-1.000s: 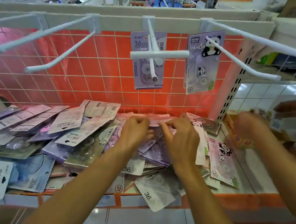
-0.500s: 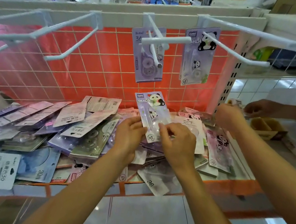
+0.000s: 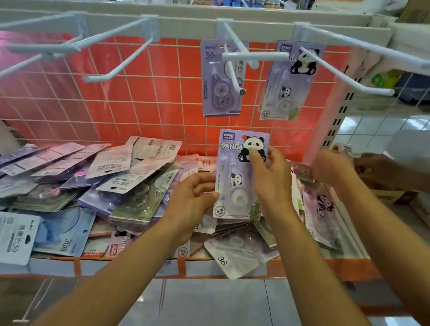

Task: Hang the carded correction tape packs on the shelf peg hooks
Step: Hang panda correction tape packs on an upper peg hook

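While the right hand (image 3: 270, 183) and, lower, the left hand (image 3: 191, 200) pinched the purple cardboard panda pack (image 3: 231, 169) by its edges, it seemed light and stiff.

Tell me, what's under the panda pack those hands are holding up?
A heap of other carded packs lies on the shelf below the panda pack, one white card reading 36. The pack, right hand and left hand cover the packs directly beneath, so those are hidden.
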A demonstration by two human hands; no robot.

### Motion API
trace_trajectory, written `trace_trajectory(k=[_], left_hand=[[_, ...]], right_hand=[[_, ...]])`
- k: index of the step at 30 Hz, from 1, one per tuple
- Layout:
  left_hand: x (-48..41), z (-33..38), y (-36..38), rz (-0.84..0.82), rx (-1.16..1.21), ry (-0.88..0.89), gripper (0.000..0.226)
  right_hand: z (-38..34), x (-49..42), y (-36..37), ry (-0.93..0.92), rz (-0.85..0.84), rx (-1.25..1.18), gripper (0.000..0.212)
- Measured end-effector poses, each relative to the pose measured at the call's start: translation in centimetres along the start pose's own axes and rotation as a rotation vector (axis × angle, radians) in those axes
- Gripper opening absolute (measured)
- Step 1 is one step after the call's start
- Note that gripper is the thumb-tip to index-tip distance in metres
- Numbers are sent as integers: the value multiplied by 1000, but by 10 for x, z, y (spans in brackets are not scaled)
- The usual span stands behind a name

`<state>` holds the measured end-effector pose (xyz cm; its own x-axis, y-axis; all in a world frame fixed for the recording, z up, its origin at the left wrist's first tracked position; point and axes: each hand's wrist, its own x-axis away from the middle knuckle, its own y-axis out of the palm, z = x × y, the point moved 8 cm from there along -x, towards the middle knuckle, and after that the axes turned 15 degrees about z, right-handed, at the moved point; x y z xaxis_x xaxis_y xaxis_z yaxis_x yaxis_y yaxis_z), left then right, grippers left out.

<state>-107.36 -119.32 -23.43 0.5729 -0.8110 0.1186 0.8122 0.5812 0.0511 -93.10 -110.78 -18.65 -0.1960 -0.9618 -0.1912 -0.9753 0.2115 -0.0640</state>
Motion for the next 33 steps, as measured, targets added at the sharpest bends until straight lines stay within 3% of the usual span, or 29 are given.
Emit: trace_trajectory(k=[4,7,13,33], left_hand=[[-1,2,-4,-21,-3,7,27],[2,5,-2,-77,-29,41,24],[21,6,9,-229,-53,68,25],[45,44,65,-338,-131,428,28]], right_hand=[[-6,-1,0,31,21,-105,37],[-14,2,0,33,-8,-196,27],[-35,2,-10,-3,22,-265,28],[-71,-2,-90,-140,255,-422,24]])
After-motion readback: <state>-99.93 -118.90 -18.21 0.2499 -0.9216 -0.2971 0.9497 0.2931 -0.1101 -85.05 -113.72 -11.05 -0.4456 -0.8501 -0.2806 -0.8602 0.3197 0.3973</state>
